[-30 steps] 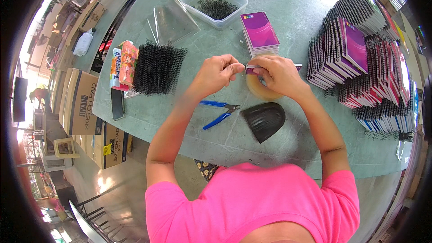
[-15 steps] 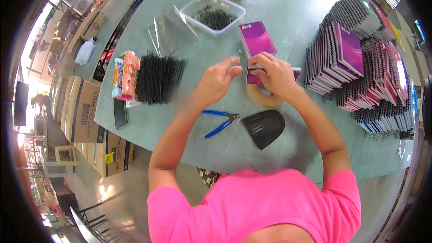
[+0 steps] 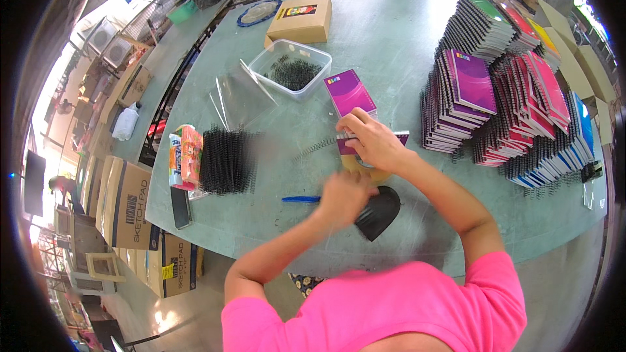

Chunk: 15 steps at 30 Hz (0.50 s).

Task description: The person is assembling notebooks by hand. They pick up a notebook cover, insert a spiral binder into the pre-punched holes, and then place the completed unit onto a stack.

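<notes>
My right hand point(image 3: 370, 142) grips a small purple notebook point(image 3: 344, 148) at its top edge, fingers bent over it. A thin black spiral coil point(image 3: 315, 149) sticks out leftward from that edge. Under the notebook lies a roll of tan tape point(image 3: 357, 167), partly covered. My left hand point(image 3: 345, 197), smeared by motion, is nearer to me, over the cutting pliers; one blue handle of the pliers point(image 3: 301, 199) shows, the rest is hidden. Beside this hand rests a black, round-ended object point(image 3: 381, 212). Another purple notebook point(image 3: 351, 92) lies just beyond my right hand.
Stacks of spiral notebooks point(image 3: 471, 85) fill the right side. At the left stand a bundle of black coils point(image 3: 225, 163) and a colourful packet point(image 3: 190, 156). Farther back are a clear tub point(image 3: 261, 67) with black bits, a plastic sheet point(image 3: 238, 99) and a cardboard box point(image 3: 301, 21).
My left hand has moved from beside the notebook's coil edge toward me, over the pliers. The right hand still holds the notebook. The coil now shows extending left. The whole view has shifted.
</notes>
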Each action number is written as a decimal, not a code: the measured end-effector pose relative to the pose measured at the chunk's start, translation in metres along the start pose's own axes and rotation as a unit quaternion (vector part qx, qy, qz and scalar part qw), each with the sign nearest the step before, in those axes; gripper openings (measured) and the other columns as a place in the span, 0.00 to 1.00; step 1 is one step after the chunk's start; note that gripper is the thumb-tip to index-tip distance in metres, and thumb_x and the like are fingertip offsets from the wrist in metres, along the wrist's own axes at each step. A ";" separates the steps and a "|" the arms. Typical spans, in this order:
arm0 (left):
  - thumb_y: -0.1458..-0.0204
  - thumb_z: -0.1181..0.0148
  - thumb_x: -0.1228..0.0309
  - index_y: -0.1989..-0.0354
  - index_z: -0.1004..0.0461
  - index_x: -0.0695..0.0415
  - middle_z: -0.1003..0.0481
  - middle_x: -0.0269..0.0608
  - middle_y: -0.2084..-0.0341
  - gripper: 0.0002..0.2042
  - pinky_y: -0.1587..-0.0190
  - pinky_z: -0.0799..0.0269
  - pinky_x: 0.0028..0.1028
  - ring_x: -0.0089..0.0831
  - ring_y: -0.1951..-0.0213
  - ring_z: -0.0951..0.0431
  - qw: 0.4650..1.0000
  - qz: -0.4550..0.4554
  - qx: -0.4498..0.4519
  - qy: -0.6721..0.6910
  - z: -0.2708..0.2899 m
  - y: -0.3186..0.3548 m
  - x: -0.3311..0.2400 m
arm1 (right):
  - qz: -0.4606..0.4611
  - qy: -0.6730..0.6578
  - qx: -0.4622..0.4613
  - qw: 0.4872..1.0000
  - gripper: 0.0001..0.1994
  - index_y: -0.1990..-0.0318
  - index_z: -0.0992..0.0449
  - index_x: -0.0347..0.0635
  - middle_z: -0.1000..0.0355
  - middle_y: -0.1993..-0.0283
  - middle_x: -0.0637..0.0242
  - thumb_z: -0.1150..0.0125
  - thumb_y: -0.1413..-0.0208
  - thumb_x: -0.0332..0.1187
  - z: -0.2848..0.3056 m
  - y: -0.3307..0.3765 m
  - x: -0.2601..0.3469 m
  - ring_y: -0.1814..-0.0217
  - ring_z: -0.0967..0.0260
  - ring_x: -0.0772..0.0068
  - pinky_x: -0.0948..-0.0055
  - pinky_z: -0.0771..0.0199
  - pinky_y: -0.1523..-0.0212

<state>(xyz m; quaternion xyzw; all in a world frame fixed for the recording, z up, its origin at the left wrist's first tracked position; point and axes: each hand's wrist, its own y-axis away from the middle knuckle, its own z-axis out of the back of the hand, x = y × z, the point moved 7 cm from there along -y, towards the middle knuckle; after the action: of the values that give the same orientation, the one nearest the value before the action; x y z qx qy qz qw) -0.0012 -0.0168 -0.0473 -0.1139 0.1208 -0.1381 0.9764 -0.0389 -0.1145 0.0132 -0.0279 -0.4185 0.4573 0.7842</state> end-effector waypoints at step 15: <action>0.58 0.38 0.78 0.63 0.25 0.56 0.27 0.43 0.68 0.11 0.60 0.31 0.32 0.40 0.63 0.26 0.983 0.087 -0.109 0.116 0.071 -0.012 0.044 | -0.224 -0.378 -0.041 0.897 0.10 0.58 0.23 0.36 0.25 0.64 0.70 0.39 0.47 0.27 0.016 0.053 -0.081 0.66 0.31 0.85 0.84 0.29 0.64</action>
<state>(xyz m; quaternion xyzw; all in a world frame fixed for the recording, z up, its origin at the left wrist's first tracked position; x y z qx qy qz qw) 0.0562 -0.0274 0.0138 -0.1922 0.2570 -0.0511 0.9457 -0.1055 -0.1491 -0.0502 0.2095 -0.6970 0.2277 0.6469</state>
